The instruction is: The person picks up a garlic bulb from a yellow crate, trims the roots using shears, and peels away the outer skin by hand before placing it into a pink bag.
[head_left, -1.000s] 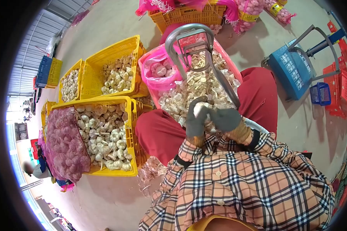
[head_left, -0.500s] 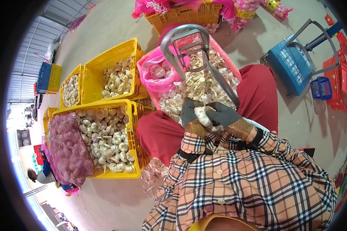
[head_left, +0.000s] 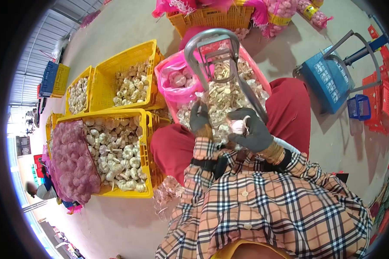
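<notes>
My right hand, in a dark grey glove, is closed around a garlic bulb whose pinkish-white side faces up. To the left, my gloved left hand is raised over the garlic skins with its fingers drawn together. Whatever is between those fingertips is too small to make out. Below both hands is a pink tub between my knees, full of loose skins and cut stalks. A grey metal frame arches over this tub. A pink plastic bag with bulbs inside sits in its left part.
On the left stand yellow crates of garlic bulbs, one with a purple net sack lying on it. A yellow crate and filled net bags are at the back. A blue scale and small blue basket stand right.
My left hand has come away from the garlic bulb and moved left. The bulb stays in my right hand, which has shifted slightly right, and now shows a pinker surface.
</notes>
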